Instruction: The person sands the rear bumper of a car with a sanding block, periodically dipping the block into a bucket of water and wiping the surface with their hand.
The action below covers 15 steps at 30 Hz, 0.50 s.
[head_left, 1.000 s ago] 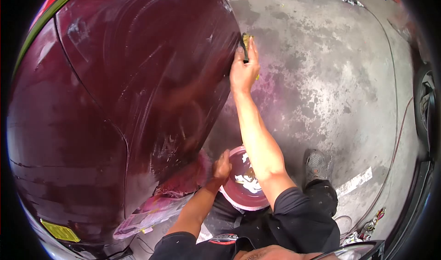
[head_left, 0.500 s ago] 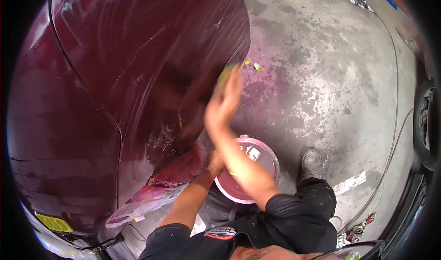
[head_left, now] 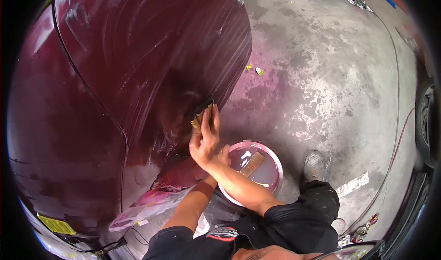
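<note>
My right hand (head_left: 206, 140) reaches up and left, its fingers bent around a folded sheet of sandpaper (head_left: 200, 114), dark on one face and tan on the other. The sandpaper lies against the maroon car panel (head_left: 151, 76), near its edge, where pale streaks run over the surface. Crossing beneath the right forearm, my left hand (head_left: 224, 155) is beside the rim of a pink bucket (head_left: 278, 161); most of its fingers are hidden. Inside the bucket is murky pinkish liquid with a tan bar-shaped piece (head_left: 252, 164) in it.
Crumpled plastic sheeting (head_left: 151, 207) stained pink hangs under the panel. My shoe (head_left: 315, 165) stands right of the bucket, near a white strip (head_left: 353, 184) on the concrete floor (head_left: 294, 39). A hose (head_left: 396, 150) and a wheel (head_left: 427, 122) are at the right.
My right hand has come down and left along the panel edge with the sandpaper. My left hand has shifted slightly up and right. More of the bucket's inside shows, with the tan piece visible.
</note>
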### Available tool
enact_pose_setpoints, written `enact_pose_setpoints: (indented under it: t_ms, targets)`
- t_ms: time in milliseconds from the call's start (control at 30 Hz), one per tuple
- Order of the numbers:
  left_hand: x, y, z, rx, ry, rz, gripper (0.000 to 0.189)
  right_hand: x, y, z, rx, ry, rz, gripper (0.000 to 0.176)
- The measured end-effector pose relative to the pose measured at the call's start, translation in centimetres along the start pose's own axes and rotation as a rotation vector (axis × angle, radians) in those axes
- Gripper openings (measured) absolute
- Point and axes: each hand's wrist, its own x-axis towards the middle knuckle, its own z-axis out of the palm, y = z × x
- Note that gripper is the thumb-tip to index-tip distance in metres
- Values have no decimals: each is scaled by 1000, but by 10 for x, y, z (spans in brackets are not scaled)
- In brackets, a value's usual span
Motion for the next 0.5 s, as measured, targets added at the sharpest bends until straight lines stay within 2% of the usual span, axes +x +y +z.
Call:
enact_pose_setpoints:
  t_ms: [67,100,133,200,267,300,333,367,400,467,500]
  targets:
    - [-3,-15,22,-246,272,315,61,54,2,-12,-80,26,-96,47]
    - [3,10,-6,22,-48,-65,49,106,7,-13,-73,95,-105,47]
    - [5,12,-4,3,33,-111,52,160,11,-14,-65,157,-106,46]
    - [3,26,-25,-38,-28,-150,55,232,12,-22,63,124,54,51]
    - [4,13,-13,-32,-19,-109,57,201,8,-18,2,159,0,50]
    - [7,2,5,-39,-9,-68,60,157,12,-13,-92,151,-70,50]
    - [8,-33,54,-444,117,-95,63,116,-8,-18,-23,65,-97,52]
    - [5,-13,27,-232,54,-66,62,62,-18,-12,-94,17,-19,53]
    - [2,9,-8,-13,-8,-37,61,8,-16,-1,-10,9,37,52]
    - [-2,5,-3,-68,125,102,55,29,-1,-4,69,-27,-9,64]
    - [8,12,-11,-33,-31,-40,53,85,-7,-10,6,35,-101,64]
